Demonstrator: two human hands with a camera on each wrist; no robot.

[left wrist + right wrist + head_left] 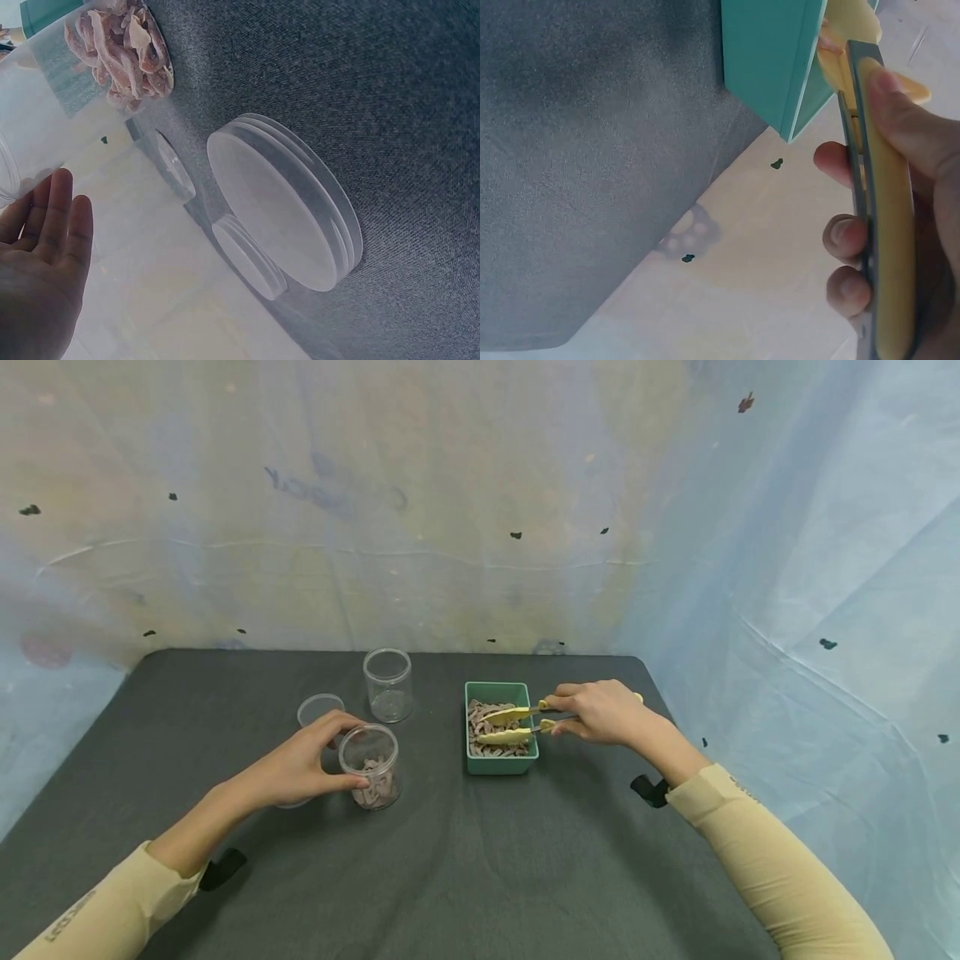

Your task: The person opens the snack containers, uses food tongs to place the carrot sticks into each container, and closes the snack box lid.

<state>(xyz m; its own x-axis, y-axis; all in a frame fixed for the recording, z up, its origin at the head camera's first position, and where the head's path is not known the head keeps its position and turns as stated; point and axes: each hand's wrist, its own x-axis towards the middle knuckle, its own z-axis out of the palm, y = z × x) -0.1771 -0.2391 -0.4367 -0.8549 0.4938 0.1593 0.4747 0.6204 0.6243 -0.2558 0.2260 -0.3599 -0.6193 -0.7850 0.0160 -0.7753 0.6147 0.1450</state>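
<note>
The left hand (pixel 303 768) is gripping a jar (pixel 382 775), likely light, best held round its wall; to its right, strips (pixel 489 727), probably soft, slippery, are lying in a tub (pixel 501 766) beneath spread tongs (pixel 506 737) the right hand (pixel 603 712) is clasping.

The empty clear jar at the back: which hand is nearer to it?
Left. The left hand holds the other clear jar, in front and left of the empty jar; the right hand is farther off to its right, with yellow-tipped tongs at the green container.
</note>
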